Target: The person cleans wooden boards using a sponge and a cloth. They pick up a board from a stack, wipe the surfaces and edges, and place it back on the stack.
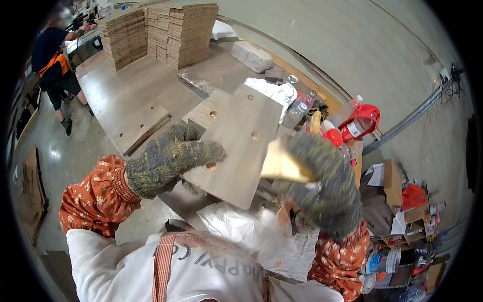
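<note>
My left hand, in a grey-green knitted glove, is closed on the left edge of a tilted wood-grain board, thumb on top. Several round drilled holes show in the board's face. At the board's right edge, my gloved right hand is curled around a flat pale yellow piece. Motion smears both, and the kind of the yellow piece cannot be made out. Behind the held board, another drilled board lies on the wood-topped table. A short stack of drilled boards lies left of it.
Tall stacks of boards stand at the table's far end. A wrapped pale block, white cloth, bottles and a red bag line the right side by the wall. A person stands far left.
</note>
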A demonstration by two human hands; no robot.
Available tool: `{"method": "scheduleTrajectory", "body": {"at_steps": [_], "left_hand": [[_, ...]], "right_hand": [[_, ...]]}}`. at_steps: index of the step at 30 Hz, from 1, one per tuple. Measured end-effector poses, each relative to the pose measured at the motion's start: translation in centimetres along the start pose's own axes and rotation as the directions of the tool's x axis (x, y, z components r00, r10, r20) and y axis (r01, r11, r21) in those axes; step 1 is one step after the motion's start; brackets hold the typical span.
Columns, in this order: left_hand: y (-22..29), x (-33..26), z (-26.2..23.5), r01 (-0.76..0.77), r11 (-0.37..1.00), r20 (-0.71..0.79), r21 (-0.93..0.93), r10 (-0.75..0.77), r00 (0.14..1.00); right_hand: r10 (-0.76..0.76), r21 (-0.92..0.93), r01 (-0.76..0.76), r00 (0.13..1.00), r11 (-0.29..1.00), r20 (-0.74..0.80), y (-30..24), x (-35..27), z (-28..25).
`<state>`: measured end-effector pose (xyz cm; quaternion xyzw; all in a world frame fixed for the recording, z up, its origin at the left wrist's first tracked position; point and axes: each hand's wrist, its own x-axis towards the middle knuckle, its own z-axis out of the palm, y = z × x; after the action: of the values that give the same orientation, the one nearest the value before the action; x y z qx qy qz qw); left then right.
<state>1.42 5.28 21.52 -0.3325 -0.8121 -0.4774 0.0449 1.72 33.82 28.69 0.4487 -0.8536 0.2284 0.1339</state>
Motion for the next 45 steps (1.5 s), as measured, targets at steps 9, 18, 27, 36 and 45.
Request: {"method": "scheduleTrajectory", "body": {"at_steps": [9,18,27,36,45], "left_hand": [[0.4,1.0,3.5,-0.359,0.916,-0.048,0.18,0.373,0.927],[1.2,1.1,4.5,-0.341,0.835,0.022,0.432,0.368,0.929],[3.9,2.0,4.4,0.505,0.43,0.207,-0.749,-0.572,0.794],[3.6,-0.1,1.4,0.443,0.794,-0.158,-0.416,-0.543,0.825],[5.9,-1.2,0.9,-0.183,0.371,0.059,0.91,0.321,0.945]], "right_hand": [[0.08,-0.053,-0.107,0.928,0.993,-0.365,-1.5,-2.8,1.0],[0.027,-0.175,-0.083,0.953,0.981,-0.303,-5.4,-4.1,2.9],[0.18,-0.324,-0.458,0.763,0.828,-0.621,-1.5,-10.9,2.7],[0.221,-0.211,-0.488,0.684,0.847,-0.695,0.0,-11.9,5.2],[0.282,0.003,-0.356,0.737,0.935,-0.614,-1.2,-10.8,6.0]]}}
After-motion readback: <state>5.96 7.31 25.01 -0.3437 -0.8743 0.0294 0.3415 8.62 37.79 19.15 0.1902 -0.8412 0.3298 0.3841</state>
